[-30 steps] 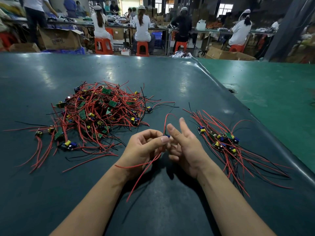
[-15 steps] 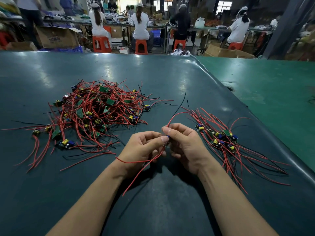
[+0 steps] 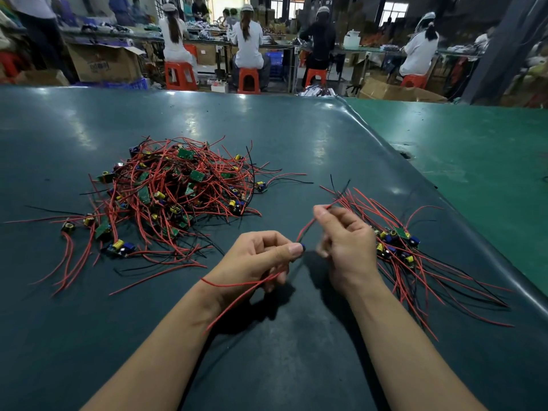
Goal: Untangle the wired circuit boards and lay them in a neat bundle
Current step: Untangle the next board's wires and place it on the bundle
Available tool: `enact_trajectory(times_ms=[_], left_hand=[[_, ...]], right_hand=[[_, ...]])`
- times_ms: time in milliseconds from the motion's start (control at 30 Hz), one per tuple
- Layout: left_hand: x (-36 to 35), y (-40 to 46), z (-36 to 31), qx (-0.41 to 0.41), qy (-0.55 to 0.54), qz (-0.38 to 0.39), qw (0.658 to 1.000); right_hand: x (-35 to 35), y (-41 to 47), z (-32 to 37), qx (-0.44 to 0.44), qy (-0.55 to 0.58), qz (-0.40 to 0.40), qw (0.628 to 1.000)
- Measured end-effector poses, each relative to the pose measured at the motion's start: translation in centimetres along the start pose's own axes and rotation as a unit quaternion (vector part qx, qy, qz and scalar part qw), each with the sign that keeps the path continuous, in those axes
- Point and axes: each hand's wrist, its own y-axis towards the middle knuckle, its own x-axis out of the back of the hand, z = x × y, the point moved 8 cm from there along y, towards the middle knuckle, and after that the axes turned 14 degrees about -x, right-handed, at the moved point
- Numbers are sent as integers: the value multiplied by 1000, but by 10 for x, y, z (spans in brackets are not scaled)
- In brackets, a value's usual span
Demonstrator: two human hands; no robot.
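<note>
left hand [image 3: 261, 259]: pinches a small circuit board [image 3: 302, 247], red wires trailing under the palm | right hand [image 3: 347, 241]: pinches a red wire [image 3: 305, 226] rising from that board | tangled pile [image 3: 175, 191]: left of the hands on the dark mat [image 3: 267, 129] | neat bundle [image 3: 415, 259]: just right of the right hand

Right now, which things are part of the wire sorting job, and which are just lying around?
Part of the job:
- tangled pile
- neat bundle
- board with red wires, held in the left hand
- red wire pinched by the right hand

Just lying around:
- cardboard box
- orange stools
- blue crate
</note>
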Motion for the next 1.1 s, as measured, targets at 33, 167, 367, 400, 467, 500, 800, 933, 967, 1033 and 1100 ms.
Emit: enact_trajectory(times_ms=[33, 167, 367, 400, 467, 500, 800, 933, 967, 1033, 1100], left_hand=[[-2, -1, 0, -1, -2, 11, 1000], [-5, -1, 0, -6, -29, 35, 999], [-11, -2, -2, 1, -86, 79, 993], [-11, -1, -2, 4, -110, 69, 992], [-7, -1, -1, 7, -152, 36, 988], [-4, -1, -1, 7, -163, 17, 986], [13, 2, -9, -35, -261, -117, 958], [14, 3, -9, -46, -257, -135, 956], [15, 4, -8, -50, -253, -141, 956], [16, 4, -9, -58, -236, -147, 959], [16, 4, -8, -57, -215, -152, 963]], right_hand=[[9, 3, 3, 7, 25, -30, 999], [23, 4, 8, 38, 23, -86, 995], [30, 7, 6, 37, 37, -114, 992], [31, 8, 6, 30, 46, -115, 992], [34, 11, 3, 8, 68, -113, 991], [34, 12, 2, -4, 69, -108, 992], [-36, -22, -14, -1, -214, 191, 958], [-39, -27, -14, -47, -150, 207, 966], [-39, -26, -14, -54, -134, 202, 969], [-38, -25, -17, -77, -93, 196, 973], [-37, -23, -18, -86, -60, 196, 975]])
